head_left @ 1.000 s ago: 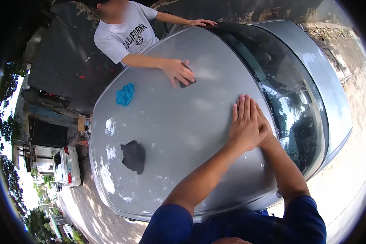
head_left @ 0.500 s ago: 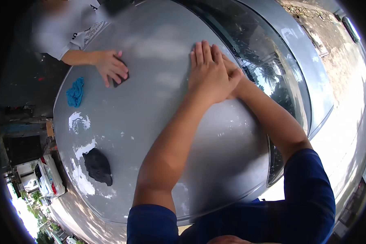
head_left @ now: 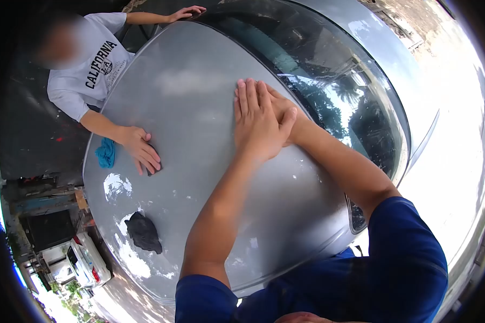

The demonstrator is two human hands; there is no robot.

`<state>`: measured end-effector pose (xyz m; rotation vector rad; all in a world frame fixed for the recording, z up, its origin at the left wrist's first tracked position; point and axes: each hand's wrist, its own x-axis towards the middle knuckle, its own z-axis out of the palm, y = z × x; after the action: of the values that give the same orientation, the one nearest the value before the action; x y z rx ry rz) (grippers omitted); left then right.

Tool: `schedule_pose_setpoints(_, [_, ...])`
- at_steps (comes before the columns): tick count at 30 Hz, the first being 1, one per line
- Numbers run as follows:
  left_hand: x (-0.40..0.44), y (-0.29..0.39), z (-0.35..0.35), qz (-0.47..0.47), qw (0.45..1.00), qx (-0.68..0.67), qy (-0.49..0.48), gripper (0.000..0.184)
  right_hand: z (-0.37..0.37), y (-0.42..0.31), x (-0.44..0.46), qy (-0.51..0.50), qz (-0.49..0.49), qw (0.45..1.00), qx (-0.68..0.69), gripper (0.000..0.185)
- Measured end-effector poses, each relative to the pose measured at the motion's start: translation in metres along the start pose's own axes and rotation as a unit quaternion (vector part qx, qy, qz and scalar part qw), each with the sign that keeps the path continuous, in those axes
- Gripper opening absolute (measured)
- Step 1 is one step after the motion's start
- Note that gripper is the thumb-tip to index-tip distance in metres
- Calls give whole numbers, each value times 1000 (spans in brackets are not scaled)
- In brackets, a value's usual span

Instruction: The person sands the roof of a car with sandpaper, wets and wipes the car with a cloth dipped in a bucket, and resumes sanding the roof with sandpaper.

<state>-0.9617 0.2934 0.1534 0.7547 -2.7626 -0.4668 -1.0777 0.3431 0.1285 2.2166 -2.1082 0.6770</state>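
My left hand (head_left: 258, 125) lies flat with fingers stretched out, on top of my right hand (head_left: 292, 119). Both press on the grey car hood (head_left: 199, 124), near the windshield's lower edge. The right hand's fingers are mostly covered by the left, so whether anything is under them stays hidden. Across the hood, a co-worker's hand (head_left: 136, 146) rests on a small dark pad (head_left: 152, 169). A crumpled blue cloth (head_left: 106, 153) lies beside that hand. Closer to my side, a black cloth (head_left: 144, 232) sits on the hood.
The windshield (head_left: 328, 70) curves along the right of the hood. A co-worker in a white printed shirt (head_left: 99, 64) stands at the far side, other hand (head_left: 187, 13) near the windshield's corner. A white car (head_left: 86, 261) is parked at lower left.
My stacked hands have slid somewhat left and down in view. The co-worker's hand with the dark pad has moved nearer the blue cloth. My view has shifted, showing more of the co-worker.
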Motion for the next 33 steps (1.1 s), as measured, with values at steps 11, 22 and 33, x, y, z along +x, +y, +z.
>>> schedule_pose_setpoints(11, [-247, -45, -66, -31, 999, -16, -40, 86, -63, -68, -80, -157, 32, 987, -10, 98])
schedule_pose_setpoints(22, [-285, -58, -64, -144, 989, 28, -34, 93, 28, 98, 172, -74, 48, 996, -28, 102])
schedule_pose_setpoints(33, [-282, -48, -63, -130, 991, 26, -6, 87, -78, -85, -140, -137, 68, 988, -13, 98])
